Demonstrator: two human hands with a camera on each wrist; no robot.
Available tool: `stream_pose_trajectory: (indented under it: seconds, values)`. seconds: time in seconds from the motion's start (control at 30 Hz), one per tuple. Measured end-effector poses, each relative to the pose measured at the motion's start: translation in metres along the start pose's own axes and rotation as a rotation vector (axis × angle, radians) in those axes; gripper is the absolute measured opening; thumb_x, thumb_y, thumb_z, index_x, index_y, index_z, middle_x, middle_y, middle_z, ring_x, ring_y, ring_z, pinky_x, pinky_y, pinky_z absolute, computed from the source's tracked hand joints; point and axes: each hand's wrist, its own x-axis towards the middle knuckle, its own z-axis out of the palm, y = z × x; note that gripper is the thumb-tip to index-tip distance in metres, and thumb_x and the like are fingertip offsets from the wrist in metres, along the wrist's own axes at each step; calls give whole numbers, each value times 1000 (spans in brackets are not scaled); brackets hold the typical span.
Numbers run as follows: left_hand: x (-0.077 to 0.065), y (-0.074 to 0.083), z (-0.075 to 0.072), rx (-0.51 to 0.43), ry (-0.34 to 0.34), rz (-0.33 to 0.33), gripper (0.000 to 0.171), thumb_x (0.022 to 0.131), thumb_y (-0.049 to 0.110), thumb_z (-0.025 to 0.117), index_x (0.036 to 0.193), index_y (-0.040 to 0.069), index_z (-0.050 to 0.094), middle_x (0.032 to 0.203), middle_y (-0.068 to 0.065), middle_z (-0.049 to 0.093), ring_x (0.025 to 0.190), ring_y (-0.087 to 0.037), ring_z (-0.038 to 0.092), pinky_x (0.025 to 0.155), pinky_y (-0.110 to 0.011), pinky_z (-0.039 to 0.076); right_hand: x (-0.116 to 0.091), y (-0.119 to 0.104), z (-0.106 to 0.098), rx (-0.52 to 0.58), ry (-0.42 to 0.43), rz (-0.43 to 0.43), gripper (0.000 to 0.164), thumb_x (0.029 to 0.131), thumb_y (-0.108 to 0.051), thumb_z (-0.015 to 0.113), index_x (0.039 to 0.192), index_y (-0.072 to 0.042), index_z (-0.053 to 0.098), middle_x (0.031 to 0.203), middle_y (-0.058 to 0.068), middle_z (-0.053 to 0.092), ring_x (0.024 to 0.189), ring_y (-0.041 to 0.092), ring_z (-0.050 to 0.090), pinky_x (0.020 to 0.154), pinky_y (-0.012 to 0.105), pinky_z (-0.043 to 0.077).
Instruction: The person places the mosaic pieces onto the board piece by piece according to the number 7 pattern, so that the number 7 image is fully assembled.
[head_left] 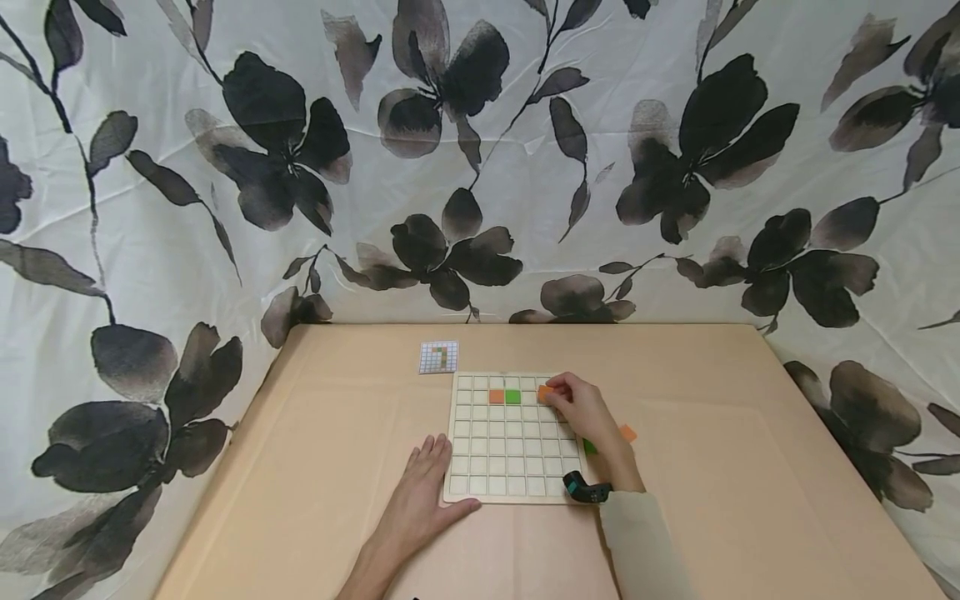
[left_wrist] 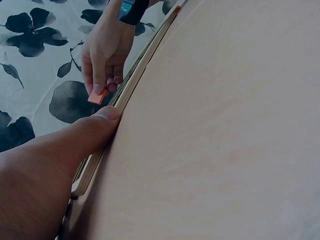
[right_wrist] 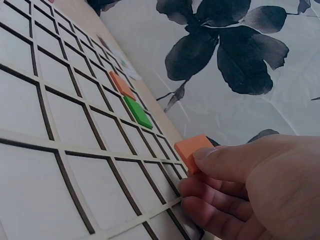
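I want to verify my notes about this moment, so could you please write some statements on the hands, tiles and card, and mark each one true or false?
1. The right hand pinches an orange tile. True.
2. The placed green tile is left of the placed orange tile in the head view. False: it is directly right.
3. The left hand touches the board. True.
4. The card lies on the board. False: it lies on the table, beyond the board's far left corner.
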Motion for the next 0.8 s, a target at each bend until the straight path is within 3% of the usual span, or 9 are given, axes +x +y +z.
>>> stream_pose_trajectory:
  seconds: [0.8]
  values:
    - [-1,1,-2,27,-1,3,101,80,67,70,147,-5,45,158,-20,40,151,-35,31,129,-48,22,6,-1,19,-24,26,-39,18,95,-19,70,111,-10,67,95,4,70,83,15,60,74,26,54]
